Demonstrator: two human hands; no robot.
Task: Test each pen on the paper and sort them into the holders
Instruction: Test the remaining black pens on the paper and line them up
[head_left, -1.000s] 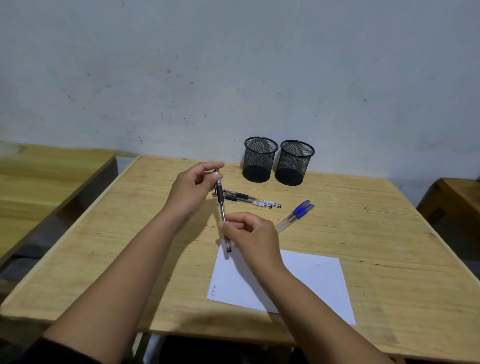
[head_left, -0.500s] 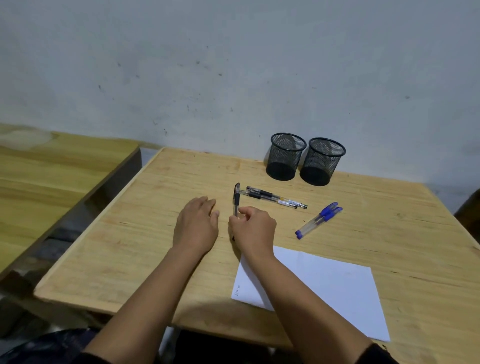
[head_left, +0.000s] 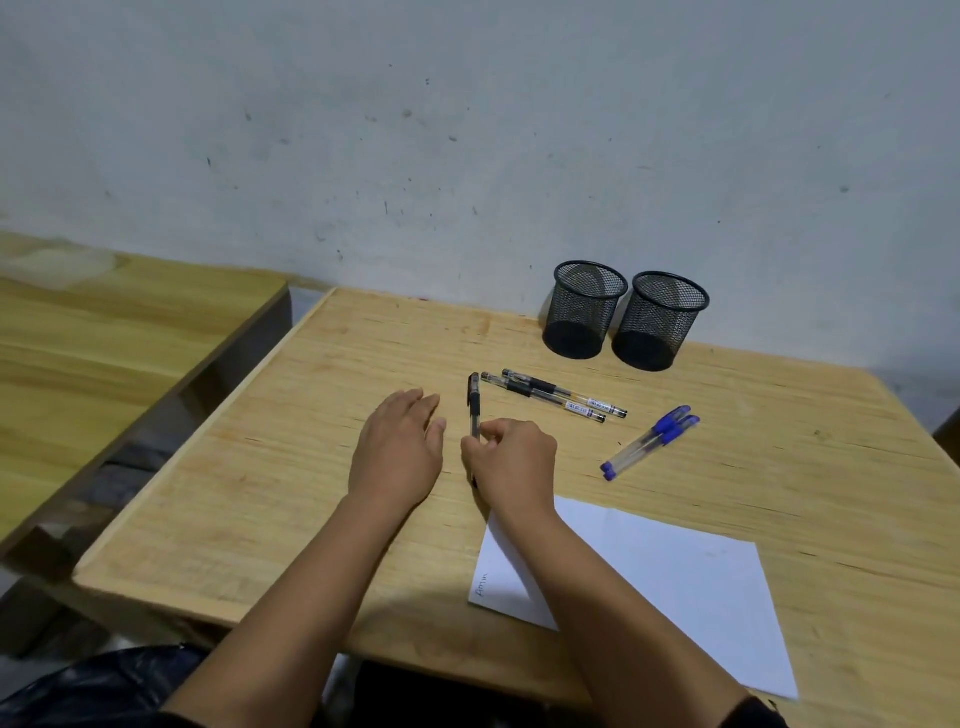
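On the wooden table (head_left: 260, 467), right hand's (head_left: 511, 460) grip pinches a black pen (head_left: 474, 402); left hand (head_left: 400, 447) lies flat, open.

Black pen (head_left: 474, 404) gripped upright, holders (head_left: 587, 310) empty

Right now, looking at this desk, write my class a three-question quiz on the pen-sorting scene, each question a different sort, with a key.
1. True or false: both mesh holders look empty.
2. Which hand grips a black pen? A) left hand B) right hand
3. Fill in: beside the two loose black pens lie ___ blue-capped pens.

Key
1. True; no pens show inside.
2. B; the left hand lies flat on the table.
3. Two, beyond the paper.
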